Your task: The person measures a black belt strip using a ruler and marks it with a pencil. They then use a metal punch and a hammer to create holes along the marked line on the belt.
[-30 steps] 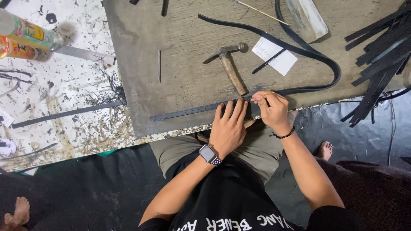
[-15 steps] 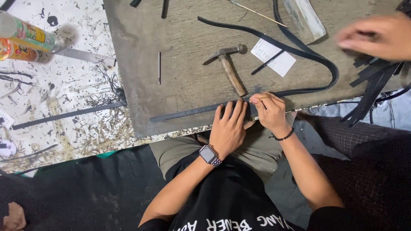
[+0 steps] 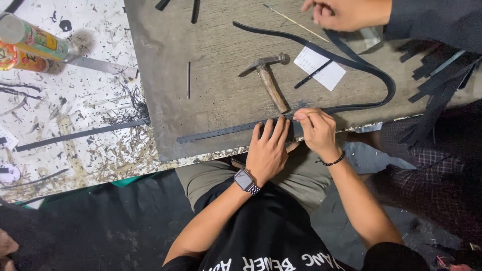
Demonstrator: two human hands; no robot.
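Observation:
A long black leather belt strap (image 3: 221,131) with a row of punched holes lies along the near edge of a grey work board (image 3: 216,60) and loops away to the right. My left hand (image 3: 268,150), with a watch on its wrist, presses flat on the strap. My right hand (image 3: 315,129) pinches something small against the strap just right of the left hand; the thing itself is hidden by the fingers. A hammer (image 3: 268,80) with a wooden handle lies just beyond my hands.
Another person's hand (image 3: 341,12) reaches in over the board's far right. A white paper slip (image 3: 321,68), a thin metal rod (image 3: 188,79), loose black strips (image 3: 437,75), two cans (image 3: 30,42) and a metal ruler (image 3: 100,65) lie about. Scraps litter the white floor.
Another person's hand came in at the upper right and has moved left over the board. My own hands have stayed on the strap.

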